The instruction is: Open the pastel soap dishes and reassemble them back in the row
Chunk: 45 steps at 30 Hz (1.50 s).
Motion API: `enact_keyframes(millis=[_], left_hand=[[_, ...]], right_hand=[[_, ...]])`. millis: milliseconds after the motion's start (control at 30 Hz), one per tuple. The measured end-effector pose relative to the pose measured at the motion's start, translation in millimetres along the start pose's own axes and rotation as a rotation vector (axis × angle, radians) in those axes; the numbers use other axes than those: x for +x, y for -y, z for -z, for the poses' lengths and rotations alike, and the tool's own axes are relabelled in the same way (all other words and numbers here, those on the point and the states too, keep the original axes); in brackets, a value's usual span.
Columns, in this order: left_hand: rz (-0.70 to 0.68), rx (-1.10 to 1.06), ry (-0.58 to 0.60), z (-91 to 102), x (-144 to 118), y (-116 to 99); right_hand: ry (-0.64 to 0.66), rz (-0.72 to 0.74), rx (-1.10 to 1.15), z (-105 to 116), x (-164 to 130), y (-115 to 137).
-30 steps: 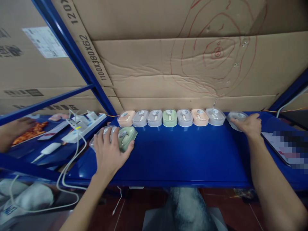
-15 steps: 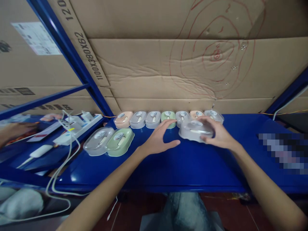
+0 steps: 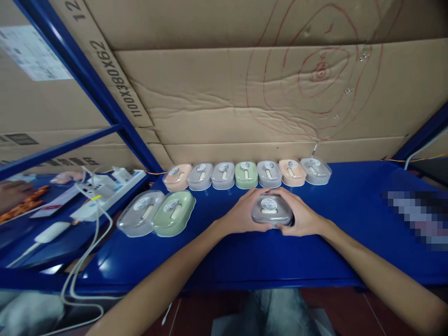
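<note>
Between my two hands is a grey plastic box [image 3: 272, 217] with a clear domed cover, a round label and a pale oblong piece on top. My left hand [image 3: 245, 212] wraps its left side and my right hand [image 3: 301, 212] its right side, thumbs meeting at the front. Behind it, similar boxes stand in a row, among them a green box [image 3: 246, 175], an orange box [image 3: 292, 172] and a grey box [image 3: 317, 171]. Whether the held box touches the table is hard to tell.
Left on the blue table [image 3: 224, 261] stand a clear-covered grey box [image 3: 135, 219] and another green box [image 3: 175, 217]. A power strip [image 3: 108, 193] with white cables lies farther left, near another person's blurred hand [image 3: 12, 193]. A cardboard wall [image 3: 210, 93] closes the back.
My right hand has brought the grey box left and nearer to me, turning it. My left hand has closed on its other side. The view has shifted slightly.
</note>
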State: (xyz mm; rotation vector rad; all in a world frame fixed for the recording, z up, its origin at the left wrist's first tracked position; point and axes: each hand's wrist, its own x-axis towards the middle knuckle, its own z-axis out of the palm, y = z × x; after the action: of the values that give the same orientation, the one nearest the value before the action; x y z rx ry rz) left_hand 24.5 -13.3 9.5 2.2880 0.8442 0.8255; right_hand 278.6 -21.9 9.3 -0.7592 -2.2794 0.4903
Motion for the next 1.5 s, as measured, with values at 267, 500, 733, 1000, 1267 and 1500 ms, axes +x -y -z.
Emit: enact_keyframes(millis=[267,500,733,1000,1267,1500], left_hand=[[0.015,0.043,-0.042,-2.8,-1,-4],[0.082,0.006,-0.045,-0.6,-2,-7],[0.068,-0.003,-0.051,0.0,-5,-2],[0.064,0.048,0.024,7.4,-9,0],[0.077,0.067,0.048,9.4,-8,-4],[0.099,0.092,0.063,10.4,-9,-7]], right_hand=[[0.031,0.028,0.002,0,-1,-6],[-0.019,0.026,0.046,-1,1,-7],[-0.127,-0.052,-0.049,39,-10,0],[-0.111,-0.293,-0.273,119,-70,-48],[0.109,-0.236,-0.383,110,-72,-70],[0.183,-0.161,-0.542,106,-65,-74]])
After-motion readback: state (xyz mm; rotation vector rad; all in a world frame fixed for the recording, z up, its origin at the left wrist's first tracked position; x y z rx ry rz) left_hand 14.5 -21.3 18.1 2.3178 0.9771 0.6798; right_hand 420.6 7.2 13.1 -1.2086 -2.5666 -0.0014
